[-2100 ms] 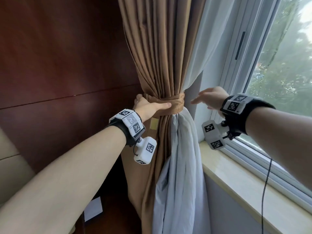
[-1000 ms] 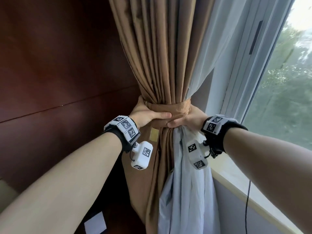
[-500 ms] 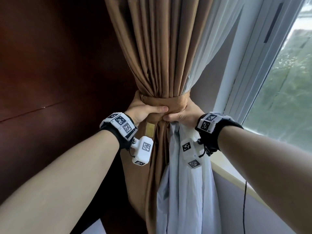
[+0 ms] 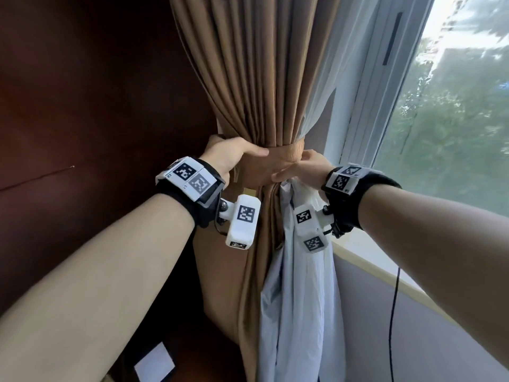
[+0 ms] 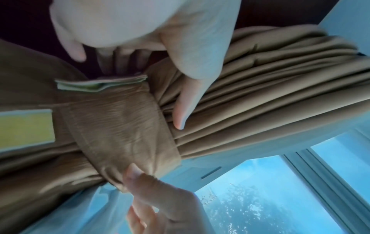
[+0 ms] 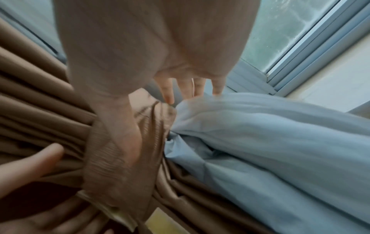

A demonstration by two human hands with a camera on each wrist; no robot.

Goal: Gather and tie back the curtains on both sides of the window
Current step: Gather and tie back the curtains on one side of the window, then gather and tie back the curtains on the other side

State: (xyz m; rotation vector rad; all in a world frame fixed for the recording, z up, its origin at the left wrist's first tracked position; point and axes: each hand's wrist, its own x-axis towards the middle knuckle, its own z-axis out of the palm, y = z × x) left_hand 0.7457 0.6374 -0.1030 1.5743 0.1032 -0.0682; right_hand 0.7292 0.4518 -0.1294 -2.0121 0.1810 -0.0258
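The brown curtain [image 4: 256, 78] hangs gathered into a tight bundle, with a brown ribbed tieback band [image 4: 293, 154] round its waist. My left hand [image 4: 234, 157] grips the bundle from the left, fingers behind it and thumb [image 5: 186, 102] lying on the pleats at the band's [image 5: 124, 126] upper edge. From the right, my right hand [image 4: 300, 169] holds the band with its thumb [image 6: 120, 142] pressed flat on the front and its fingers behind. A white sheer curtain [image 4: 300, 299] spills out below the band. A yellowish fastening patch [image 5: 24, 126] shows on the band's loose end.
The window [image 4: 440, 133] and its white frame [image 4: 355, 119] stand to the right, above a pale sill [image 4: 366, 260]. Dark wood panelling [image 4: 96, 106] covers the wall on the left. A black cable [image 4: 394, 312] hangs from my right wrist. White paper [image 4: 154, 365] lies low down.
My right hand, open in the air by the window two seconds ago, has come onto the band and stays there. The left hand keeps its hold, its thumb now slightly higher.
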